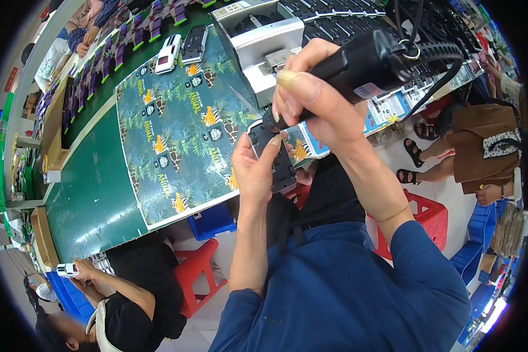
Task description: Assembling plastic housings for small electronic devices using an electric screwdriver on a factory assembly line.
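My left hand (253, 170) is closed around a toy car (283, 171) turned upside down, its black chassis facing up and a white body edge showing. The thumb lies across the chassis. In my right hand (334, 114) is a black electric screwdriver (361, 63), gripped by the body and tilted down to the left. Its tip end meets the upper end of the chassis, where my fingers partly hide the contact. Farther off on the patterned mat (188, 135), a white toy car (168, 54) stands beside a black chassis piece (194, 44).
A metal box fixture (264, 41) stands just beyond my hands. Rows of black chassis parts (340, 26) lie behind it; purple parts (120, 53) line the far left. A cable (443, 76) trails from the screwdriver. A co-worker (129, 293) at lower left holds a white car. Red stools (425, 220) flank me.
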The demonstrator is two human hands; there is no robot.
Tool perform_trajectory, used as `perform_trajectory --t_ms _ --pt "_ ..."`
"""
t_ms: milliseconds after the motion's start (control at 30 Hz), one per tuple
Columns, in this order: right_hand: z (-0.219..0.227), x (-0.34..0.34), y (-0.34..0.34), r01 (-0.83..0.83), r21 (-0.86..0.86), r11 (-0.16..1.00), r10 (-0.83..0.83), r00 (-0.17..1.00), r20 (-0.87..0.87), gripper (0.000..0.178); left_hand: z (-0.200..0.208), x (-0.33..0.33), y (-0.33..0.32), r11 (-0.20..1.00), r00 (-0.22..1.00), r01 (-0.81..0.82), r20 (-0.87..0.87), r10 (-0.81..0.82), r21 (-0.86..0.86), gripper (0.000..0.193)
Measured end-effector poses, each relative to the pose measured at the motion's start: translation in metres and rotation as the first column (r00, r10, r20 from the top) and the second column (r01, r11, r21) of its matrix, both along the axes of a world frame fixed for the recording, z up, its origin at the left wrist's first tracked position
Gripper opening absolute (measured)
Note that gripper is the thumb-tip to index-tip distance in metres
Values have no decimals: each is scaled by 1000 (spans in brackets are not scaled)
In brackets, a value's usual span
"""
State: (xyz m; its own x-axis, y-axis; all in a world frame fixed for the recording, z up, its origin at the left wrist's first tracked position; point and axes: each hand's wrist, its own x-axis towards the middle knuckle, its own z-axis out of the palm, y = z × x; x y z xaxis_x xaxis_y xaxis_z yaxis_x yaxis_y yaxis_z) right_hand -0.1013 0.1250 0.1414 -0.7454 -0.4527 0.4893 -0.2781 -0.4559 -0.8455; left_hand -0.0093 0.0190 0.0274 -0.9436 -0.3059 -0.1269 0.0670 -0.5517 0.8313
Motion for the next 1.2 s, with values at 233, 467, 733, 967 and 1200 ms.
perform_trajectory --t_ms 233,467,733,967,1200 --pt "-8 -4 -15 -53 -31 998 49 994 -99 20 5 0 2 998 1000 -17 16 18 -60 25" --pt "-26 -14 -16 -148 4 989 148 988 -35 40 -21 3 -3 985 991 -105 66 115 -134 18" --pt "-16 -8 -15 -73 -106 992 50 978 -200 40 -26 0 -5 993 993 -112 17 113 -44 34" --pt "-11 0 -13 -69 -144 987 41 980 -193 38 -23 4 -10 991 995 -99 -15 98 -86 37" --pt "28 -38 33 -78 -355 932 32 990 -135 13 9 11 -18 861 999 -47 23 40 507 50"
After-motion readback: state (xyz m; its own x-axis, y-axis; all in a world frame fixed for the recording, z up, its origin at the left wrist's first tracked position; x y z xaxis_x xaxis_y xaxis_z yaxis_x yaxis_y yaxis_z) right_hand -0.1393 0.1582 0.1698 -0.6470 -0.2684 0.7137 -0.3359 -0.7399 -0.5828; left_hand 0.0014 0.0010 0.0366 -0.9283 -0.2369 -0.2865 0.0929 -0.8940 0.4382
